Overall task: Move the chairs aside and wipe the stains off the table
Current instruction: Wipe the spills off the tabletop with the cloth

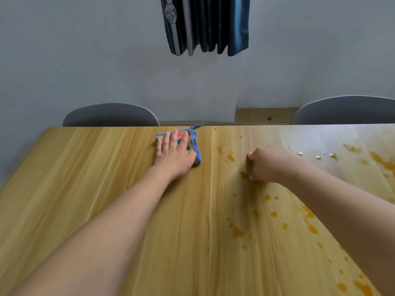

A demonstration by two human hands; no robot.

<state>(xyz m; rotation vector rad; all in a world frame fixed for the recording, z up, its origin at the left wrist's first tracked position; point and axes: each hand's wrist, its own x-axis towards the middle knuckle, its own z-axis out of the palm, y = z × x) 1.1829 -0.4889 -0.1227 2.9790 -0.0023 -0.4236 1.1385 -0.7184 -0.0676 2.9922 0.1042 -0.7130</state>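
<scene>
stains (271, 212) lie right of the cloth (193, 144); left hand (174, 154) presses it flat near the desk (85, 189) far edge; right hand (267, 165), curled and empty, rests among them.

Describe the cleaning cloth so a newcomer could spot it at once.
Start at the far edge of the wooden table, between the two grey chair backs. The cloth lies there under the left hand, which presses flat on it. It alone has a blue hem and coloured dots; the orange stains lie further right.
</scene>
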